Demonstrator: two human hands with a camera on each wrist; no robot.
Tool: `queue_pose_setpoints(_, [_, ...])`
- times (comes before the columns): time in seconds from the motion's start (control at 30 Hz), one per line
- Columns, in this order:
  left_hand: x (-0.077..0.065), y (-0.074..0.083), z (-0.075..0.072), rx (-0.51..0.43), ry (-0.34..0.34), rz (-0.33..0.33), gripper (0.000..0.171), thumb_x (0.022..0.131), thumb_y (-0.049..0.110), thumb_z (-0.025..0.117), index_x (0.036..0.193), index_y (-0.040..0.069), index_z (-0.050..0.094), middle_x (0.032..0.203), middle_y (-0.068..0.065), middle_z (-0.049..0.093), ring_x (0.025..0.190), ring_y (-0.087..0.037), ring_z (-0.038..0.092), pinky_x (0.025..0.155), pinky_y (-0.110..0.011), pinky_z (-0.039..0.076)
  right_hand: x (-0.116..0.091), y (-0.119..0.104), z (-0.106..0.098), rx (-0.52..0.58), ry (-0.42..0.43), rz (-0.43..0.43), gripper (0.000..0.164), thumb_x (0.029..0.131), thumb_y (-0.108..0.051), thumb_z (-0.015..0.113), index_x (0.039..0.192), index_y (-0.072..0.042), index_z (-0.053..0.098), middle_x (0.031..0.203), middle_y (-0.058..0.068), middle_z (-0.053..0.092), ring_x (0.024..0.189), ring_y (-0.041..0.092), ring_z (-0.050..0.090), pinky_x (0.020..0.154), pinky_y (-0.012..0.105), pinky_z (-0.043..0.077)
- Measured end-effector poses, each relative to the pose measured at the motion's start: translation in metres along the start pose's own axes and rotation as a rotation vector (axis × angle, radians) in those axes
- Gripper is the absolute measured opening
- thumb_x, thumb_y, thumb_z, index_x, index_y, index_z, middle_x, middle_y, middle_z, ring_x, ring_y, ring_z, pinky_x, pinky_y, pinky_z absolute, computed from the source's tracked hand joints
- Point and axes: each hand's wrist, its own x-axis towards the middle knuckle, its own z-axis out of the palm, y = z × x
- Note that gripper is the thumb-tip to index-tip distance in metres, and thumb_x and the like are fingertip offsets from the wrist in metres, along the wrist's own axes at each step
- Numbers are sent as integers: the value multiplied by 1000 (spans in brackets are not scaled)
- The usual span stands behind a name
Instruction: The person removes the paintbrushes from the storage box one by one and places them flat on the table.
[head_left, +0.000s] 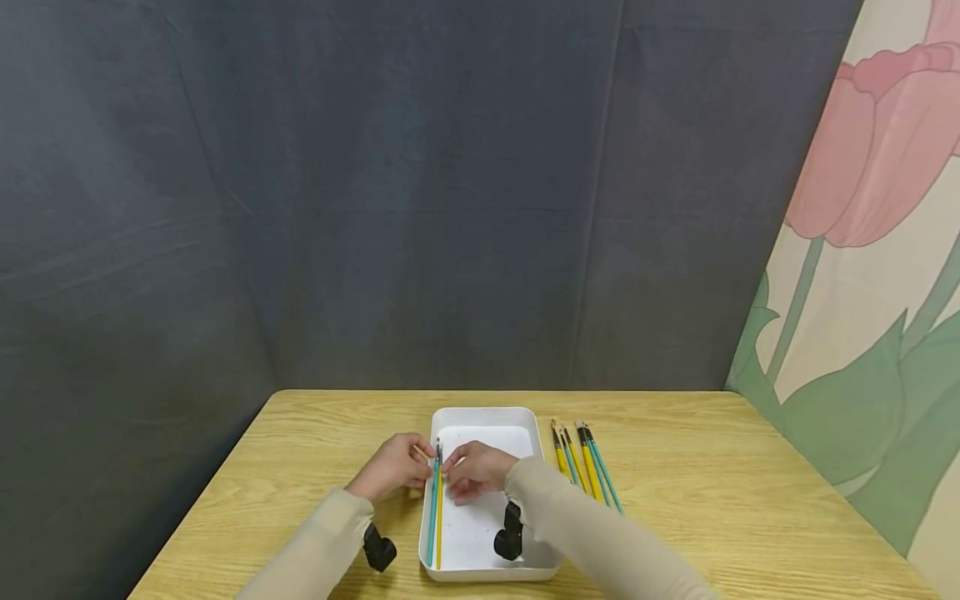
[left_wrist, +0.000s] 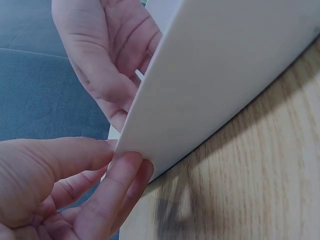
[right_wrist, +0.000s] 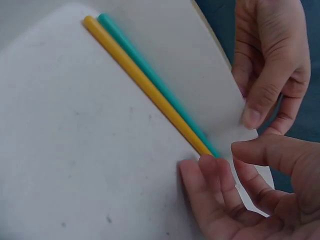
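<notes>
A white tray (head_left: 491, 571) lies on the table. Inside it, along the left side, a teal paintbrush (head_left: 432, 517) and a yellow paintbrush (head_left: 440, 525) lie side by side, bristle ends away from me. My left hand (head_left: 395, 467) pinches the tray's left rim, thumb over the edge and fingers against the outer wall (left_wrist: 200, 85). Over the tray is my right hand (head_left: 480, 467). In the right wrist view its fingertips (right_wrist: 190, 170) touch the yellow brush (right_wrist: 145, 85) beside the teal one (right_wrist: 150, 75), thumb held apart. The fingers hide the bristle ends there.
Right of the tray, several yellow and teal paintbrushes (head_left: 592, 467) lie on the wooden table (head_left: 720, 500), partly behind my right sleeve. A dark cloth (head_left: 450, 200) hangs beyond the table, and a wall painted with tulips (head_left: 862, 167) stands at the right.
</notes>
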Motion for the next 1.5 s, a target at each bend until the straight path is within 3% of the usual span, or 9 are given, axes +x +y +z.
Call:
queue_pose_setpoints(0.53, [0,1,-2,-4,-18,-1,24,78,-10,67,101,-8,60,75,-9,57,61,-14,59,60,-30,58,14,2,12,-96,90,23,17,79,12,64,89,0,59,62,7,56,52,13,54,55,27,56])
queue_pose_setpoints(0.93, [0,2,-2,-9,-31,10,24,78,-10,66,102,-9,59,75,-9,57,62,-14,60,62,-32,58,14,-3,18,-163,124,11,17,77,12,67,89,3,60,63,3,53,51,12,51,56,29,57])
queue_pose_setpoints(1.13, [-1,2,-1,-6,-25,2,24,79,-10,66,102,-9,60,75,-9,56,62,-15,59,64,-35,59,5,-9,25,-203,156,14,18,76,14,66,90,5,59,61,2,50,51,12,48,62,33,59])
queue_pose_setpoints(1.37, [-2,3,-2,-22,-30,3,25,79,-11,65,103,-10,59,74,-9,56,62,-15,59,63,-35,59,3,-14,28,-255,168,22,28,75,15,65,71,-6,47,58,3,50,49,13,50,62,34,60])
queue_pose_setpoints(1.5, [-3,4,-2,-25,-36,8,25,79,-10,66,102,-10,59,74,-9,56,62,-15,59,63,-34,59,4,-14,29,-308,174,12,30,74,14,67,72,-7,46,60,5,52,47,15,52,60,35,59])
